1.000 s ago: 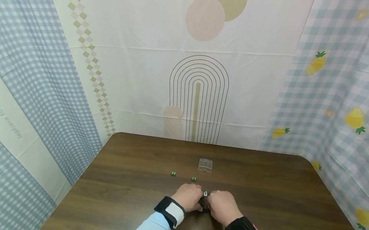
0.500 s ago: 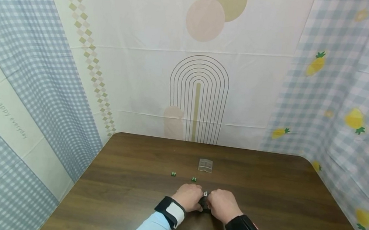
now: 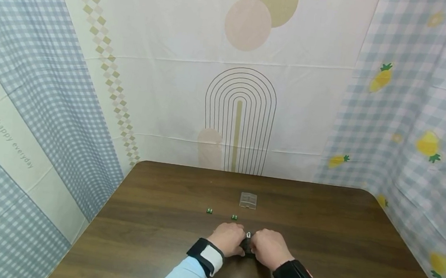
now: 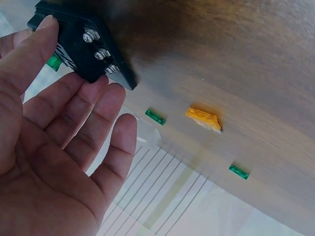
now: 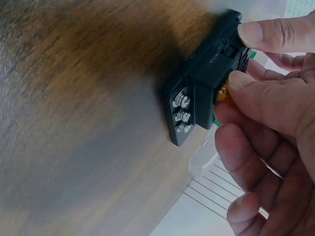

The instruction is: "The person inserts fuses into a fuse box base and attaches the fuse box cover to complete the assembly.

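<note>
My left hand [image 3: 226, 238] grips a black fuse box [image 4: 74, 42], thumb on its face and fingertips along its lower edge. Several silver screw terminals [image 5: 182, 115] line one end of the box. My right hand [image 3: 269, 248] pinches an orange blade fuse [image 5: 221, 93] between thumb and forefinger, right at the box's face; much of that fuse is hidden by the fingers. Green fuses [image 4: 54, 62] show at the box's far side. In the head view, both hands cover most of the box.
Two green blade fuses [image 3: 210, 210] lie beyond the hands on the brown wooden table [image 3: 150, 221]. Another orange fuse [image 4: 204, 119] lies near them in the left wrist view. Farther back sits a clear plastic cover [image 3: 248, 200]. Patterned cloth hangs behind and at both sides.
</note>
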{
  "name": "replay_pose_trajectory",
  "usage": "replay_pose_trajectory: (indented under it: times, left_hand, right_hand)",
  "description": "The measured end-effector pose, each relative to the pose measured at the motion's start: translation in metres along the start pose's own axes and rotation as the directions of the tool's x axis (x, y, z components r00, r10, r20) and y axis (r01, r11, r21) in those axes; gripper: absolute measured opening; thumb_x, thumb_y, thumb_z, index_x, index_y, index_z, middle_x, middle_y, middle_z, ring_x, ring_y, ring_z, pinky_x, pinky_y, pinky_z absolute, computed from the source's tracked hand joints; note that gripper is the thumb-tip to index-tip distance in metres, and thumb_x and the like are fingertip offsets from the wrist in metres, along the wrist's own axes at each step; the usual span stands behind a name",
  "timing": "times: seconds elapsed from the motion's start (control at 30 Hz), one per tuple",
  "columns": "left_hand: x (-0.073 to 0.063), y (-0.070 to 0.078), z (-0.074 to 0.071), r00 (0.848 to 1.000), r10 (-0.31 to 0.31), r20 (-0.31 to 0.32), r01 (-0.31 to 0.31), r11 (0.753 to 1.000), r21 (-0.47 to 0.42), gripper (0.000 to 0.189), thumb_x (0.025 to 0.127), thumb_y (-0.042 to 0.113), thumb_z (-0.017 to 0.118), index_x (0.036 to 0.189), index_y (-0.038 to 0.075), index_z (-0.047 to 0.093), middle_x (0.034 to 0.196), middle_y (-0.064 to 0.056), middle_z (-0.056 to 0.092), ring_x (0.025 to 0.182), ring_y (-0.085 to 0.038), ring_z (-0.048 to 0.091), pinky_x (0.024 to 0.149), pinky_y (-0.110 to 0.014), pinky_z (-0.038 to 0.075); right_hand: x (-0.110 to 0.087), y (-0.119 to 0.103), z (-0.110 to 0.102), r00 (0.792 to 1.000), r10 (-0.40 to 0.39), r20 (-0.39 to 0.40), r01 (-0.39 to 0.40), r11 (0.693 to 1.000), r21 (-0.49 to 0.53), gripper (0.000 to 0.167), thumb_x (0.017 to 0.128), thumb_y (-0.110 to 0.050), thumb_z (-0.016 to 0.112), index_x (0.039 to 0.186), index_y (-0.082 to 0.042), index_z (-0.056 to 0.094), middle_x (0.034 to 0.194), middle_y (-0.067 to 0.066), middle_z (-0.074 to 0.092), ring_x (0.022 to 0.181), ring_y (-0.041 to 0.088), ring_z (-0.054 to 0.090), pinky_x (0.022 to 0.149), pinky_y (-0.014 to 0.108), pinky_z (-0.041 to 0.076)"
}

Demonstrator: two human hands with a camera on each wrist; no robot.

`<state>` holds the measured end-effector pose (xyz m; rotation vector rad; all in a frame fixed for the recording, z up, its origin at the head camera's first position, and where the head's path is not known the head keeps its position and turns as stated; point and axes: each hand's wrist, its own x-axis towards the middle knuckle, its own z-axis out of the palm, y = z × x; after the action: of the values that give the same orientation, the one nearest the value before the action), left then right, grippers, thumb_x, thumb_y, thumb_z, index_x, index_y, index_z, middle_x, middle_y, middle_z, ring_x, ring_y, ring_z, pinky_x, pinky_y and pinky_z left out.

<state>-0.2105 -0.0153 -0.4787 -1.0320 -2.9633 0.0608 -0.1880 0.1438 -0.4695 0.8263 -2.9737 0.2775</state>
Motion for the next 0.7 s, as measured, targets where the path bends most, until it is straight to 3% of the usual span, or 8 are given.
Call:
replay_pose_trajectory:
  times: [0.7]
  left_hand:
    - [-0.0002, -0.0006, 0.0001, 1.0, 0.001, 0.011, -0.001, 1.0, -0.015, 0.026, 0.078, 0.04, 0.084, 0.086, 0.017, 0.076, 0.078, 0.007, 0.06, 0.07, -0.009, 0.056, 0.064, -0.025, 0.047]
  right_hand:
    - [0.0012, 0.0002, 0.0009, 0.999, 0.037, 0.029, -0.037, 0.999, 0.006, 0.019, 0.078, -0.007, 0.081, 0.064, -0.017, 0.072, 0.06, -0.01, 0.054, 0.054, 0.009, 0.046, 0.054, 0.03, 0.044]
